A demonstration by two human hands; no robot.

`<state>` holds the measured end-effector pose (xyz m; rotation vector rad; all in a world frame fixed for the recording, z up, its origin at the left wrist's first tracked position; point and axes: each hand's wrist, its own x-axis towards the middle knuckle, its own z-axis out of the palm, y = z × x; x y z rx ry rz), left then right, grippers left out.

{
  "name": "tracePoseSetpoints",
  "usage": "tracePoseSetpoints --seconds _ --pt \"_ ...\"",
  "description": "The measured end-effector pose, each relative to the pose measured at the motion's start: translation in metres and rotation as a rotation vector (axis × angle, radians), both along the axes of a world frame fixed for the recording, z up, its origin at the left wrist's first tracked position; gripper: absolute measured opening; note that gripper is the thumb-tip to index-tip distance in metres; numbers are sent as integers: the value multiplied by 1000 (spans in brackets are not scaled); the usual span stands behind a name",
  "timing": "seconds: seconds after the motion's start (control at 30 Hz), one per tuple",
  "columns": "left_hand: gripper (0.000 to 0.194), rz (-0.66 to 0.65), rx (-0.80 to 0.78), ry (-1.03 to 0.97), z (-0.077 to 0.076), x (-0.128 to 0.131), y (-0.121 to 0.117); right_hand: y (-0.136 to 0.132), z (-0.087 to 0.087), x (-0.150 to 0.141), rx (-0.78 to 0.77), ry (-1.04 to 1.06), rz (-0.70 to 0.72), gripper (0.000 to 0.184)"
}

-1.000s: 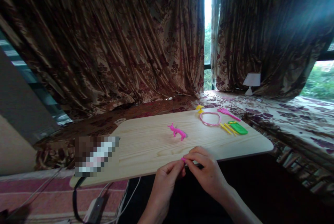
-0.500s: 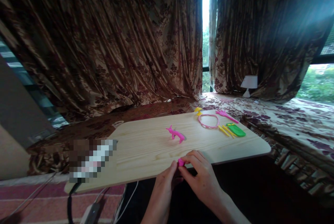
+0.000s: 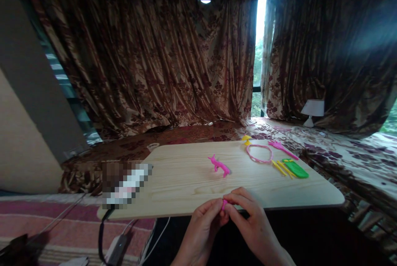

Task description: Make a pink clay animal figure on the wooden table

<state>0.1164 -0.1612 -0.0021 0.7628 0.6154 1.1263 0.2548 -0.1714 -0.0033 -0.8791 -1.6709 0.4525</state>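
A small piece of pink modelling clay (image 3: 224,204) is pinched between the fingertips of both hands, at the table's near edge. My left hand (image 3: 206,219) grips it from the left, thumb on top. My right hand (image 3: 248,212) holds it from the right between thumb and forefinger. The fingers cover most of the piece. Beyond them a pink four-legged animal figure (image 3: 219,166) with thin upright points on its head stands on the wooden table (image 3: 180,166).
At the table's far right lie a pink twisted ring (image 3: 259,154), a yellow mushroom-like shape (image 3: 246,140), a pink hand-shaped stick (image 3: 283,149), yellow sticks (image 3: 283,168) and a green slab (image 3: 296,168). A blurred-out object (image 3: 127,187) with a black cable rests at the left.
The view has shifted, so the table and everything on it sit further right and lower. Both hands keep hold of the pink piece, and the fingers have shifted slightly around it.
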Motion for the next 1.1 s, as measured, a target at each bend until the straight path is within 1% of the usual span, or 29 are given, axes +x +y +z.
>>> tracePoseSetpoints --seconds 0.03,0.1,0.17,0.23,0.33,0.43,0.5,0.57,0.63,0.73,0.8,0.87,0.93,1.03,1.1 --pt "24 -3 -3 -14 0 0 0 0 1 0 3 -15 -1 15" --pt "25 -4 -17 -40 0 2 -1 -1 1 1 51 -78 -53 14" --pt "24 2 -38 -60 -2 4 -3 -2 0 1 151 -161 -140 17" --pt "25 3 -69 -75 -5 7 -4 -1 -3 2 243 -220 -192 19" --pt "28 -9 -125 -78 -11 11 -5 2 -6 1 320 -214 -220 18" --pt "30 14 -137 -66 -14 12 -5 4 -6 -1 336 -208 -232 15" --pt "29 48 -122 -61 -13 11 -5 4 -5 -3 331 -223 -228 14" --pt "28 79 -106 -64 -8 9 -7 3 -3 -5 328 -238 -217 16" --pt "29 83 -62 -60 0 7 -10 2 0 -7 324 -248 -205 18" --pt "30 46 38 -16 9 6 -15 -1 4 -6 334 -248 -200 21" --pt "29 15 67 -7 12 6 -17 -3 6 -4 332 -235 -203 22" --pt "28 -12 53 -51 12 6 -17 -5 7 -2 300 -222 -170 24" --pt "24 -9 5 -122 8 6 -15 -6 5 -3 271 -210 -128 28" --pt "18 57 -117 -214 2 6 -11 -6 0 -6 282 -205 -123 35" --pt "20 85 -162 -236 -1 7 -11 -5 -3 -7 295 -211 -148 33"
